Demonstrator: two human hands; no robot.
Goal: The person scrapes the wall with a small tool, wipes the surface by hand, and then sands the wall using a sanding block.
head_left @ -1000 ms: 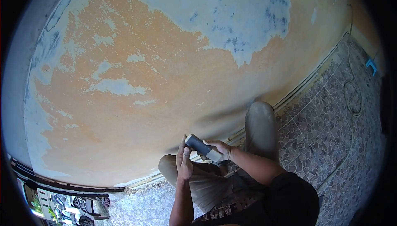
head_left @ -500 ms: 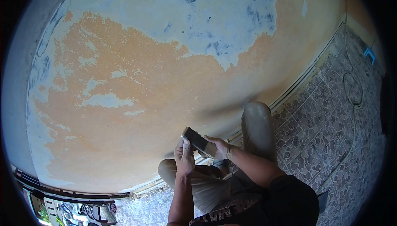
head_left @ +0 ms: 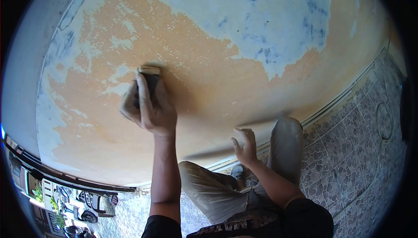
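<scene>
My left hand [head_left: 150, 111] is wrapped round a sanding block [head_left: 151, 80] with dark sandpaper on it. It holds the block up against the wall [head_left: 191, 107], on the peeling orange paint near small pale bare spots. Part of the block is hidden behind my fingers. Lower down and to the right, my right hand [head_left: 246, 145] hangs in front of the wall above my knees. Its fingers are slightly bent and apart, with nothing in them.
A large pale patch [head_left: 278, 24] with bluish smears spreads over the upper wall. Pipes [head_left: 344, 98] run along the wall's foot. A hose [head_left: 370, 172] lies on the stone-patterned floor [head_left: 331, 164] at right. Parked motorbikes [head_left: 87, 209] show at lower left.
My left hand has carried the sanding block up and left onto the wall. My right hand has let go of it and stays low. The view has shifted slightly.
</scene>
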